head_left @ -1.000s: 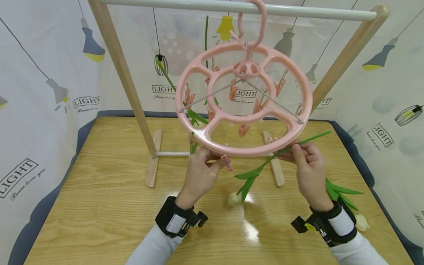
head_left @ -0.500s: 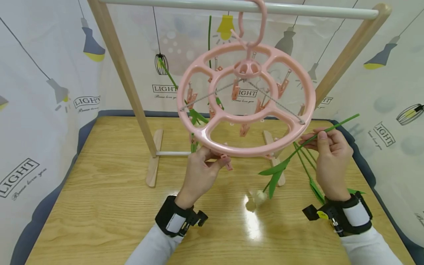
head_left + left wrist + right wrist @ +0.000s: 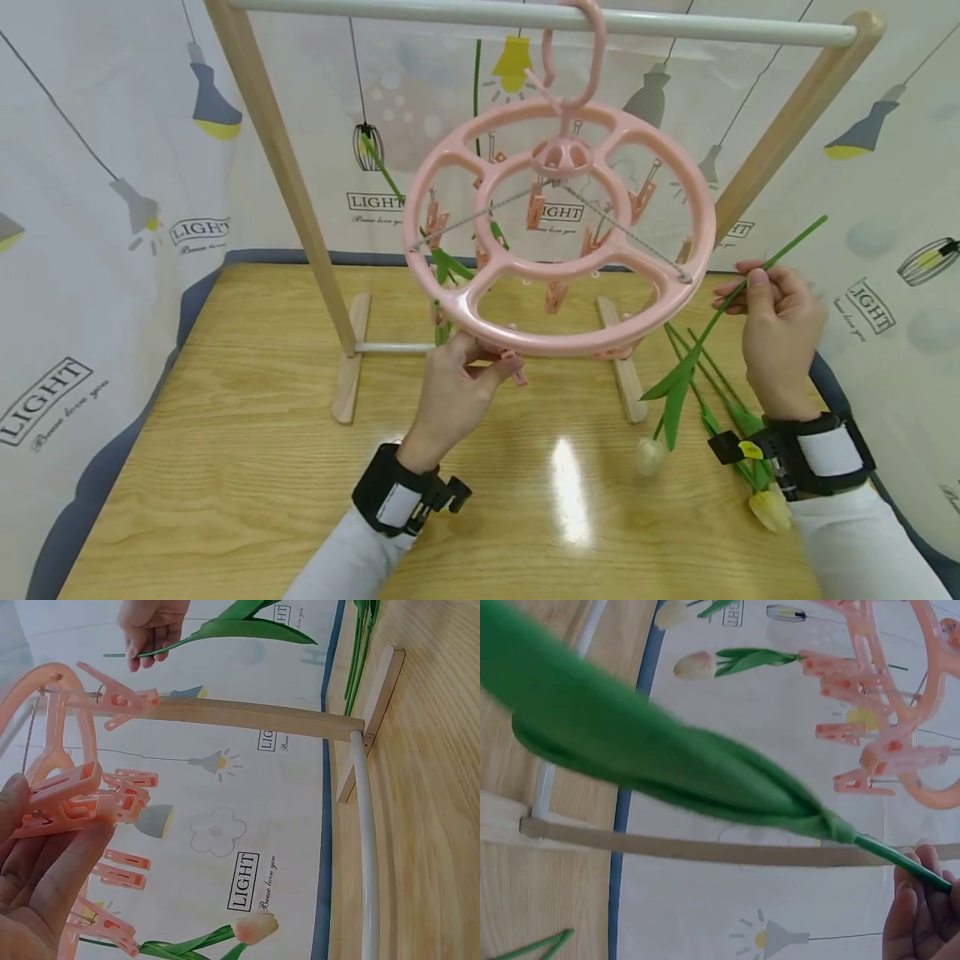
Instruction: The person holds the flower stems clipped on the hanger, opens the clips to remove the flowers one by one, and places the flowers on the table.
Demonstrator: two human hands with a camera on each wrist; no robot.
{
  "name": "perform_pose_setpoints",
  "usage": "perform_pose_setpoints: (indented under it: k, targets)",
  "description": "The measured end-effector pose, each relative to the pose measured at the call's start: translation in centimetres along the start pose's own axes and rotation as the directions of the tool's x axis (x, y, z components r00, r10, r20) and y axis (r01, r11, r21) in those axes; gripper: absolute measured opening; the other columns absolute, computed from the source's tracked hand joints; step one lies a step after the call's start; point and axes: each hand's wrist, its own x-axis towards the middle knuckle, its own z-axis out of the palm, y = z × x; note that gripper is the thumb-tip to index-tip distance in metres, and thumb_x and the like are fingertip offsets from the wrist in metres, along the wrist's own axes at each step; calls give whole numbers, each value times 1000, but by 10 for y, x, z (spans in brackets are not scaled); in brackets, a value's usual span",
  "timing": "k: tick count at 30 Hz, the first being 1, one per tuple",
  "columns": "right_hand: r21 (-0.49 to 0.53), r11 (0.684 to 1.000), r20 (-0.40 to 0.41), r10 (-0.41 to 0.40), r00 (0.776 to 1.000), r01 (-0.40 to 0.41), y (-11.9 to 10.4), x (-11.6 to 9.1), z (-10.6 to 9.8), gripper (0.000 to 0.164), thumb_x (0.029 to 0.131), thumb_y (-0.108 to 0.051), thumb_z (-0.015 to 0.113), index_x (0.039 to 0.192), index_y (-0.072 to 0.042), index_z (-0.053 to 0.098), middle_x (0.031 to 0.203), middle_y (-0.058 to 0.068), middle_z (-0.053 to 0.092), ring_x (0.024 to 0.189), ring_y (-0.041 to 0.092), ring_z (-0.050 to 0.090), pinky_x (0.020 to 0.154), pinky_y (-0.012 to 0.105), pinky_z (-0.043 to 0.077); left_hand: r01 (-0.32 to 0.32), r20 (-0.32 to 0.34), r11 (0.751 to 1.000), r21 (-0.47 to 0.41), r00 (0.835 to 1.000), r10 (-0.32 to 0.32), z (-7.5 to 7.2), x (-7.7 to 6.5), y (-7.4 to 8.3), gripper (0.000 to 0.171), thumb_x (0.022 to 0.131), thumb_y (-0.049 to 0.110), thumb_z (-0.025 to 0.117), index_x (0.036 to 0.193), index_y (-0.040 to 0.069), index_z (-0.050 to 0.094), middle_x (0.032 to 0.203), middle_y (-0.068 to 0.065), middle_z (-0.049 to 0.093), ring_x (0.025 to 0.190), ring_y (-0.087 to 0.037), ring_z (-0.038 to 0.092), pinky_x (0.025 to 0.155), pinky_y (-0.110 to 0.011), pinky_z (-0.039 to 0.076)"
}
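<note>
A round pink clip hanger (image 3: 564, 342) with several dangling pink clips hangs by its hook from a white rod. At its front rim my left hand (image 3: 461, 392) pinches one pink clothespin (image 3: 67, 787) between thumb and fingers; nothing shows between that clip's tips. Off to the hanger's right, my right hand (image 3: 783, 337) pinches the green stem of an artificial tulip (image 3: 651, 457). That tulip slants with its pale bloom down, and its leaves (image 3: 667, 765) fill much of the right wrist view.
Two more tulips (image 3: 769, 510) lie on the wooden table (image 3: 247, 500) beneath the right forearm. Other tulips (image 3: 697, 665) are clipped on the hanger's left side. Wooden posts (image 3: 285, 179) and feet (image 3: 621, 367) frame the hanger.
My right hand has moved right, away from the hanger's rim, carrying the tulip, whose stem now stands steeper. My left hand stays on its clothespin.
</note>
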Motion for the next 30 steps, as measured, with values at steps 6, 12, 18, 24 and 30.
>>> perform_pose_setpoints:
  k: [6,12,18,24,30]
  targets:
    - [-253,968,11,-1,1000,3,8,13,-11,18,104,-15,47,100,-16,65,72,-17,68,62,-2,65,62,9,52,-5,-6,1000,1,1000,5,-1,0,0,31,87,-2,71,116,-3,64,90,-19,71,72,-24,71,65,-30,63]
    - [-326,944,27,54,998,-43,20,19,-20,18,104,-17,47,98,-21,63,70,-22,65,59,-5,62,59,7,50,-15,-13,1000,27,1000,15,-2,-1,0,28,86,-1,72,113,-4,64,90,-19,72,74,-25,71,65,-30,63]
    - [-476,877,195,185,963,-73,33,23,-32,19,107,-20,40,107,-19,59,73,-26,60,64,-6,60,61,7,49,10,-6,1000,17,1000,-10,-3,-2,-1,30,87,-2,72,116,-2,64,90,-18,71,74,-23,71,65,-29,63]
    - [-584,808,315,320,894,-83,47,29,-43,35,108,-20,31,126,1,52,76,-24,55,68,-6,59,62,9,51,14,-1,1000,18,1000,-14,-5,-3,-1,32,87,-1,71,119,0,64,91,-17,71,76,-22,70,66,-29,63]
    - [-665,742,354,414,838,-86,57,32,-45,39,107,-15,30,139,4,41,91,-2,58,67,-11,55,62,11,50,-2,3,1000,6,1000,2,-5,-2,-2,34,88,-2,71,120,-1,62,93,-21,70,75,-26,71,67,-29,63]
